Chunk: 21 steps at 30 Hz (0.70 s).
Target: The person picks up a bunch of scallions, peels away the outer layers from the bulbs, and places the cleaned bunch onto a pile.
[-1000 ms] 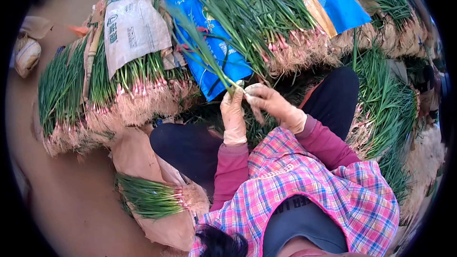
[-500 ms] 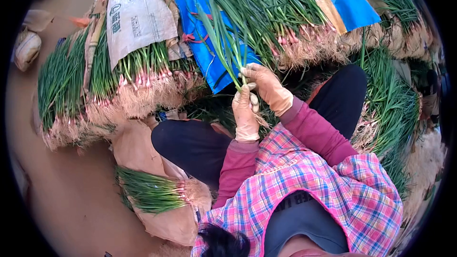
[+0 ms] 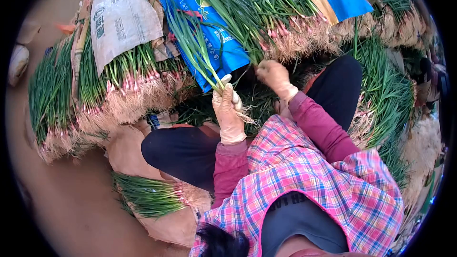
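My left hand point(image 3: 228, 113), in a thin pale glove, is closed around a few spring onions point(image 3: 205, 66). Their green leaves point up and left over a blue printed sack point(image 3: 223, 50), while their roots hang out at the right of the fist. My right hand point(image 3: 274, 77), gloved too, is apart from them, up and to the right. Its fingers are curled, and what they hold, if anything, is hard to make out. Just above those fingers are green leaves and the roots of a big pile of spring onions point(image 3: 290, 31).
More rooted spring onions point(image 3: 135, 74) lie at the left under a white printed sack point(image 3: 124, 24). A small bunch point(image 3: 152, 195) rests on brown sacking point(image 3: 166, 228) beside my left knee. Another heap point(image 3: 385, 95) is by my right knee. Loose leaves point(image 3: 204, 112) lie between my legs.
My right hand has left the spring onions and moved to the right, its fingers now curled. My left hand still holds them and has shifted slightly left. The whole view has shifted a little.
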Each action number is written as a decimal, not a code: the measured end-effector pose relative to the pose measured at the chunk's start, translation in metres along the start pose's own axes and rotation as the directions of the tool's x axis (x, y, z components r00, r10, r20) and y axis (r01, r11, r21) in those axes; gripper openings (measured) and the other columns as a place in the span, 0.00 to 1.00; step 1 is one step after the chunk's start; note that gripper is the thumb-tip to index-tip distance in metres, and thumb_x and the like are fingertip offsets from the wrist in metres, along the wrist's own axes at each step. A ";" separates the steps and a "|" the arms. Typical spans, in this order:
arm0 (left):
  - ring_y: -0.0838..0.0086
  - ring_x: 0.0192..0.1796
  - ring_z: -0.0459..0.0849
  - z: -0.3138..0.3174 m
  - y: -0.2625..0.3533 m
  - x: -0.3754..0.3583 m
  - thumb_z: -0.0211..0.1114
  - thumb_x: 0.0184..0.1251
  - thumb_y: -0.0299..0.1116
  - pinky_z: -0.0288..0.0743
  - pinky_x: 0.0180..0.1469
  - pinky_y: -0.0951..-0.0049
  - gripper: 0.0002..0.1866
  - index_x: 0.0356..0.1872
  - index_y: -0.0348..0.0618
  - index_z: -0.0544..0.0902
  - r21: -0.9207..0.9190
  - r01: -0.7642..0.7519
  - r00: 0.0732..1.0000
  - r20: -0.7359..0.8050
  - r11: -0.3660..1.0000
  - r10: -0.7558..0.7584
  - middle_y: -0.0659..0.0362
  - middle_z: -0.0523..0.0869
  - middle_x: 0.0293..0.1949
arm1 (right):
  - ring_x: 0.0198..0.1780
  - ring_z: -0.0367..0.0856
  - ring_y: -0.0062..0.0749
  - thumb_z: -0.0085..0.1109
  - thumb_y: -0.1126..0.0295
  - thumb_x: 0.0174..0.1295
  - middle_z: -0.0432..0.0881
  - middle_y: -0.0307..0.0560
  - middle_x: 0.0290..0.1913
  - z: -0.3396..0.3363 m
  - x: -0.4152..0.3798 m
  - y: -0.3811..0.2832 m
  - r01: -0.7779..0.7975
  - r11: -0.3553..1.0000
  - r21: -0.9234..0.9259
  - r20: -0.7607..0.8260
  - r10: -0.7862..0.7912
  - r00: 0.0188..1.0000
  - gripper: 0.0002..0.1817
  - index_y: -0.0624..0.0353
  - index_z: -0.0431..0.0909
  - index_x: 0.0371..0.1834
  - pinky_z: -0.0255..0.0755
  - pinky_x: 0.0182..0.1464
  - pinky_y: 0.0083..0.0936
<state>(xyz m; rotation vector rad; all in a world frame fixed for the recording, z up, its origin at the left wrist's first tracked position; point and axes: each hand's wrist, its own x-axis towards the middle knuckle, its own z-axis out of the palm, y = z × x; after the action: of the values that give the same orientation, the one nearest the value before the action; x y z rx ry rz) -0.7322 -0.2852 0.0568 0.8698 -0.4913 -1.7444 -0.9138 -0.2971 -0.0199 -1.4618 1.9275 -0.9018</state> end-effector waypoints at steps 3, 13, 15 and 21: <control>0.88 0.16 0.65 0.002 0.008 -0.002 0.62 0.70 0.33 0.56 0.17 0.87 0.15 0.55 0.42 0.77 -0.052 -0.159 0.985 0.064 0.986 0.162 0.66 0.76 0.24 | 0.38 0.83 0.48 0.60 0.62 0.54 0.83 0.50 0.31 0.014 -0.053 -0.035 0.397 0.915 -0.074 0.315 -0.356 0.880 0.10 0.55 0.82 0.33 0.76 0.40 0.40; 0.87 0.26 0.71 -0.016 -0.020 0.007 0.63 0.68 0.26 0.64 0.27 0.86 0.10 0.48 0.43 0.78 0.212 -0.079 0.994 -0.055 0.974 0.092 0.66 0.79 0.32 | 0.31 0.81 0.44 0.63 0.62 0.58 0.81 0.46 0.29 0.006 -0.006 -0.003 -0.270 0.928 0.255 0.245 0.208 0.947 0.10 0.58 0.79 0.30 0.75 0.34 0.38; 0.84 0.34 0.76 -0.023 -0.041 0.016 0.62 0.70 0.28 0.72 0.37 0.85 0.07 0.46 0.47 0.76 0.367 -0.148 0.984 -0.036 0.918 0.173 0.67 0.78 0.36 | 0.38 0.80 0.29 0.62 0.61 0.64 0.80 0.37 0.34 0.019 -0.008 -0.004 -0.510 0.620 0.596 0.577 0.110 0.809 0.13 0.61 0.79 0.33 0.74 0.37 0.27; 0.79 0.24 0.75 -0.007 -0.028 -0.001 0.60 0.71 0.32 0.70 0.26 0.80 0.07 0.45 0.44 0.73 0.061 0.113 0.987 0.105 0.992 -0.119 0.59 0.83 0.34 | 0.42 0.78 0.26 0.55 0.65 0.69 0.80 0.41 0.41 0.006 0.000 -0.054 -0.474 0.280 0.835 0.505 -0.048 0.862 0.16 0.65 0.75 0.52 0.75 0.45 0.24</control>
<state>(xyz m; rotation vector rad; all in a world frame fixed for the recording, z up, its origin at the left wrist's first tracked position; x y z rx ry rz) -0.7443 -0.2741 0.0330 0.8596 -0.5719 -1.8996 -0.8772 -0.3084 0.0187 -0.5101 0.8105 -1.1353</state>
